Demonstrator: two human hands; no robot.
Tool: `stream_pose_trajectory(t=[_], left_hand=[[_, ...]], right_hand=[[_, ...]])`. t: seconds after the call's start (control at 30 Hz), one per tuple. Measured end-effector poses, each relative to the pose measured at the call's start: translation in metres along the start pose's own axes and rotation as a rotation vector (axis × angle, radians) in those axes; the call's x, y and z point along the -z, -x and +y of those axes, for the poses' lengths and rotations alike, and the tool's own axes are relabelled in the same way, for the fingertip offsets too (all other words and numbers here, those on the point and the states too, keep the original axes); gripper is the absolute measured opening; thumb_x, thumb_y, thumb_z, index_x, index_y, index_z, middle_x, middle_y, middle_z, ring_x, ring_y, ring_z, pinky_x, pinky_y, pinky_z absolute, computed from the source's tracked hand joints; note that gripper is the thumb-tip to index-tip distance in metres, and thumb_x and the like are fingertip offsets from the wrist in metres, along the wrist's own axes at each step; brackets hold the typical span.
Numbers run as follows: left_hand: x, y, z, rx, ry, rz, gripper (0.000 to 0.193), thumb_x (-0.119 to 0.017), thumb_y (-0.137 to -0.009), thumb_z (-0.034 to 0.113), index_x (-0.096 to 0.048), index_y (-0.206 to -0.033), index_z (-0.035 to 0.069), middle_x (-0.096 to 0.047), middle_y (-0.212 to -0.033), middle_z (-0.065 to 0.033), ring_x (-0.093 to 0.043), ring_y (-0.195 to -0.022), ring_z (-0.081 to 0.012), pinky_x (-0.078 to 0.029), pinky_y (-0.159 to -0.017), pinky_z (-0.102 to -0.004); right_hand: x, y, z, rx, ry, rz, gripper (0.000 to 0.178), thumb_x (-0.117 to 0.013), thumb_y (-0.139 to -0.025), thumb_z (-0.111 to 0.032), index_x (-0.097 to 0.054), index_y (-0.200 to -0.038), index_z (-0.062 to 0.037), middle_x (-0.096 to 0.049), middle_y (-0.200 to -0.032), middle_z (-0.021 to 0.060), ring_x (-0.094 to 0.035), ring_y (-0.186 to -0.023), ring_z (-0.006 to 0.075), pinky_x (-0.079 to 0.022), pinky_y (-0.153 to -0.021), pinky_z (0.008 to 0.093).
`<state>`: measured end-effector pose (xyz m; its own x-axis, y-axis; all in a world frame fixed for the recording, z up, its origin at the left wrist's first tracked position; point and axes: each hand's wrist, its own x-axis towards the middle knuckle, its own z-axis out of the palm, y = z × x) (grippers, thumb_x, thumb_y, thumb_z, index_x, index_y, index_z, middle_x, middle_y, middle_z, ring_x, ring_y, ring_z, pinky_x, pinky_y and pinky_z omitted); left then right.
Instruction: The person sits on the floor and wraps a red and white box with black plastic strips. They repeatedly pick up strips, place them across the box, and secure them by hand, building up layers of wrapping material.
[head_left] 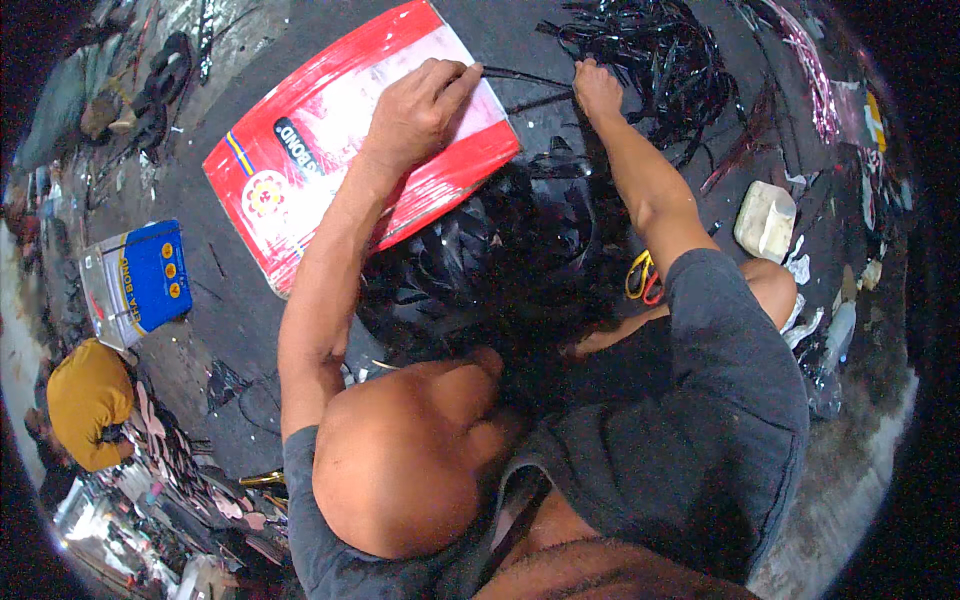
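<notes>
A rectangular red and white tin lies in front of me, tilted to the left. My left hand rests on its upper face, fingers closed at the end of a thin black strip. From there the strip runs across the tin's right edge to my right hand, which is closed on it. A second black length meets the right hand from the tin's edge. Close beyond the right hand spreads a tangled heap of glossy black strips. Black flat pieces pile up between the tin and my legs.
Yellow-and-red-handled scissors lie by my right leg, near a whitish block. A blue and white tin stands at left. Beyond it a person in a yellow top sits beside many scattered pieces. Shiny pink strips lie far right.
</notes>
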<state>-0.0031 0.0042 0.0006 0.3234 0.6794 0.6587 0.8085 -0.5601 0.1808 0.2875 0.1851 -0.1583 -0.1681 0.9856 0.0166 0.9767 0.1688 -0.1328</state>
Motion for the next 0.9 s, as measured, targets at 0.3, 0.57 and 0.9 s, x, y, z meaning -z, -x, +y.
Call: stream_pose_trajectory(t=[0.3,0.57,0.9], left_hand=[[-0.004,-0.004,0.003,-0.061,-0.040,-0.022,0.034,-0.069,-0.082,0.003,-0.068,-0.116,0.003,-0.067,-0.097,-0.0081,-0.066,-0.084,-0.0236,-0.057,-0.070,-0.0352],[-0.012,-0.009,0.001,-0.041,0.008,0.053,0.035,-0.072,-0.080,0.007,-0.070,-0.115,0.010,-0.067,-0.104,-0.0074,-0.066,-0.089,-0.0241,-0.056,-0.072,-0.0346],[-0.005,-0.014,0.021,0.169,-0.057,0.033,0.030,-0.072,-0.082,0.009,-0.073,-0.111,0.016,-0.067,-0.102,-0.0030,-0.066,-0.082,-0.0200,-0.055,-0.068,-0.0332]], right_hand=[[-0.008,0.001,0.020,-0.071,0.043,-0.036,0.039,-0.038,-0.104,-0.032,-0.062,-0.109,-0.0014,-0.072,-0.098,0.0248,-0.071,-0.095,0.0433,-0.057,-0.081,0.0545],[0.020,-0.041,0.090,-0.276,-0.283,0.094,0.039,-0.050,-0.100,-0.037,-0.068,-0.104,-0.0029,-0.071,-0.097,0.0208,-0.068,-0.090,0.0416,-0.054,-0.081,0.0498],[0.069,0.080,0.026,0.314,-0.421,-0.125,0.032,-0.071,-0.082,-0.020,-0.070,-0.111,-0.0067,-0.067,-0.116,0.0186,-0.062,-0.109,0.0368,-0.050,-0.096,0.0435]])
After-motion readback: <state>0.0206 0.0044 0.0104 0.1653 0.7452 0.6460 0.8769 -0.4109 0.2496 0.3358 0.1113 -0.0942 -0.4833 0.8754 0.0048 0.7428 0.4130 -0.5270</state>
